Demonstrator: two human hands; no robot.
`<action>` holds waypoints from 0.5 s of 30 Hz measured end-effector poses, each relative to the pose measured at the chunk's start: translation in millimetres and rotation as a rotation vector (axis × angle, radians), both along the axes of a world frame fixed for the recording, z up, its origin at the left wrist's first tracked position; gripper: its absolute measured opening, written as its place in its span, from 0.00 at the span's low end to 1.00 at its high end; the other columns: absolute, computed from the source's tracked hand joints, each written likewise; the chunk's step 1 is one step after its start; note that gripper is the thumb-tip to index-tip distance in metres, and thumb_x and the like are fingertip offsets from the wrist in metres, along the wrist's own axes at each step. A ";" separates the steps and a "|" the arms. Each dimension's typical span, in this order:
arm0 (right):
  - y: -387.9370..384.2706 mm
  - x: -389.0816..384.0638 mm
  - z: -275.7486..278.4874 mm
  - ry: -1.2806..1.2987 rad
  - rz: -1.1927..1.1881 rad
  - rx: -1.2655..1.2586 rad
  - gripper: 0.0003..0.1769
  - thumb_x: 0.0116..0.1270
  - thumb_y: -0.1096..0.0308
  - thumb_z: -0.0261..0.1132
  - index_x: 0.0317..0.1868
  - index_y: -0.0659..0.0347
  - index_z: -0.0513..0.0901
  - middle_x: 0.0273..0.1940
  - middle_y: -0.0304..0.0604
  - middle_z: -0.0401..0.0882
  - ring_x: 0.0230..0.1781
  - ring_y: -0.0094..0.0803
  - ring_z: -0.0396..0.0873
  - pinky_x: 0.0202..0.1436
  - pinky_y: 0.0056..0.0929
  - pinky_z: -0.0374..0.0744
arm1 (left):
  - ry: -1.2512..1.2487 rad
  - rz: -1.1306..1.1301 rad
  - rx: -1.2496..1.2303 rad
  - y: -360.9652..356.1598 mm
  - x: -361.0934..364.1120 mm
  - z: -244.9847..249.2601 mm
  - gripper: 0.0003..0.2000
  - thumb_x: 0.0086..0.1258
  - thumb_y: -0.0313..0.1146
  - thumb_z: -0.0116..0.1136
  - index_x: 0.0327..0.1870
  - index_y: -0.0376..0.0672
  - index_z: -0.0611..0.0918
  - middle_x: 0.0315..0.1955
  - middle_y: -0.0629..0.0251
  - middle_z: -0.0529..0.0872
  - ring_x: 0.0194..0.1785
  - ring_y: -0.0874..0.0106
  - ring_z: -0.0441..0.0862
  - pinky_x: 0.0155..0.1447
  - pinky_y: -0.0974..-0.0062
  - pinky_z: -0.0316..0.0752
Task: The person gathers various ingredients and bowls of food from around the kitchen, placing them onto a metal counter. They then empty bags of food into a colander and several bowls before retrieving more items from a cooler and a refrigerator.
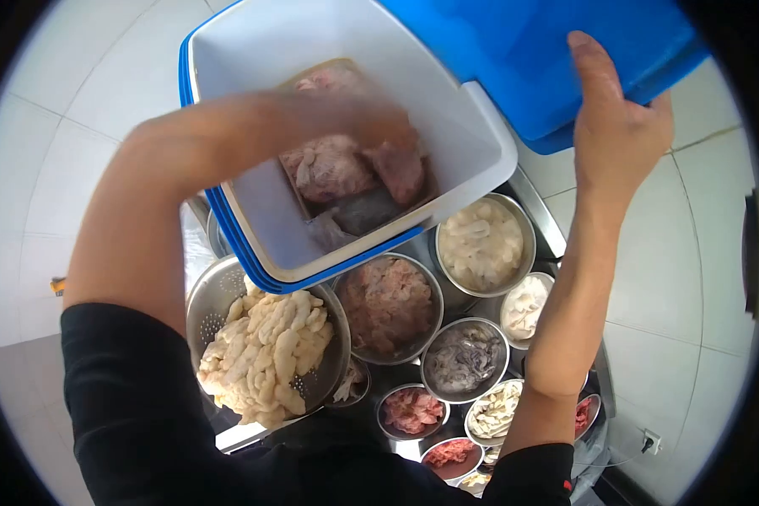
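My right hand (620,114) grips the edge of a blue cooler lid (514,63), its thumb along the outer face and the other fingers tucked out of sight. The lid is held raised at the cooler's right side. Inside the white-walled blue cooler (266,38), large pieces of raw meat (333,169) lie at the bottom with clear plastic (333,228). My left hand (384,126) reaches in over them, smeared by motion. Right under its fingers is a darker piece of meat (401,173); whether it is gripped does not show.
Below the cooler stand a perforated metal colander (341,337) heaped with pale, lumpy pieces, a bowl of ground-looking meat (392,308), a bowl of whitish pieces (485,244) and a bowl of grey strips (464,358). Several smaller bowls, some with red meat (413,411), crowd the front.
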State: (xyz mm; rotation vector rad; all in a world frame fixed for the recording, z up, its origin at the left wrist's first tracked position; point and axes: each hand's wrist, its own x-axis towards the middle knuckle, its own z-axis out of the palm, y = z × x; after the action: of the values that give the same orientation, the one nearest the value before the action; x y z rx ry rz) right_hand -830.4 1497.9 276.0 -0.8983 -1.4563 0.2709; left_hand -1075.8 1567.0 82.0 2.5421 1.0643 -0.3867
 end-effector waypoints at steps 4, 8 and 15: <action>4.6 0.8 -4.9 -0.044 -0.059 0.029 0.18 0.50 0.60 0.74 0.38 0.64 0.84 0.37 0.44 0.83 0.38 0.32 0.80 0.49 0.28 0.74 | -0.150 0.124 0.263 -12.2 -39.2 98.0 0.16 0.44 0.16 0.59 0.38 0.38 0.76 0.36 0.55 0.81 0.44 0.58 0.79 0.47 0.64 0.72; 9.4 -3.1 -7.1 0.023 0.017 0.080 0.17 0.51 0.62 0.73 0.38 0.64 0.83 0.38 0.44 0.83 0.39 0.32 0.80 0.49 0.29 0.74 | -0.191 0.053 0.333 -29.6 -73.7 164.9 0.09 0.43 0.19 0.54 0.23 0.39 0.68 0.17 0.58 0.70 0.23 0.64 0.67 0.31 0.68 0.64; 2.6 -7.2 -3.7 0.002 -0.013 0.063 0.18 0.51 0.63 0.73 0.39 0.65 0.83 0.38 0.44 0.83 0.39 0.32 0.80 0.49 0.28 0.74 | -0.350 0.118 0.379 -54.0 -67.8 177.0 0.10 0.40 0.18 0.53 0.18 0.38 0.64 0.14 0.59 0.67 0.20 0.64 0.66 0.26 0.67 0.60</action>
State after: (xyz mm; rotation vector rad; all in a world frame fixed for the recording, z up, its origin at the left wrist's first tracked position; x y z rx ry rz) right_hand -837.5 1500.5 272.2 -0.8565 -1.4488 0.2149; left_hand -1143.6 1513.0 259.0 2.7049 1.2301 0.3137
